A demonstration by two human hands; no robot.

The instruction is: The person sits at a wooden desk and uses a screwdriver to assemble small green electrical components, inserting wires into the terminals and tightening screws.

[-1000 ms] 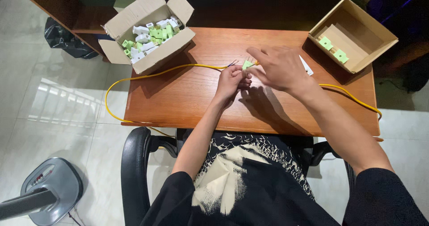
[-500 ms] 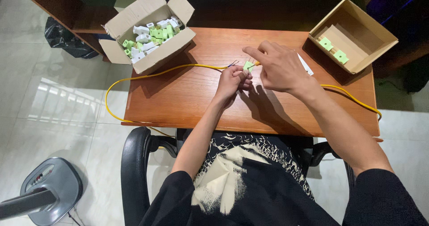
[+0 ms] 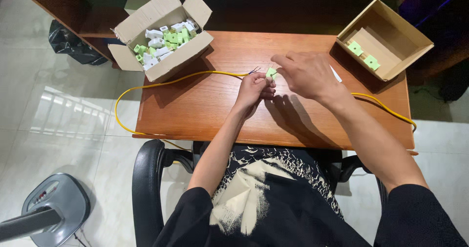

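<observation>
The left hand pinches the stripped end of the yellow cable in closed fingers, the bare wire tips poking out just beyond them. The right hand grips a small green connector piece between thumb and forefinger — a second ago the piece sat lower, close against the left fingers; now it is lifted slightly and held just right of the wire tips, which show clearly, so the two look apart rather than joined. Left of the green piece stands an open cardboard box of green and white parts; right of it, a shallower box holds two green pieces. All rest on the wooden tabletop.
</observation>
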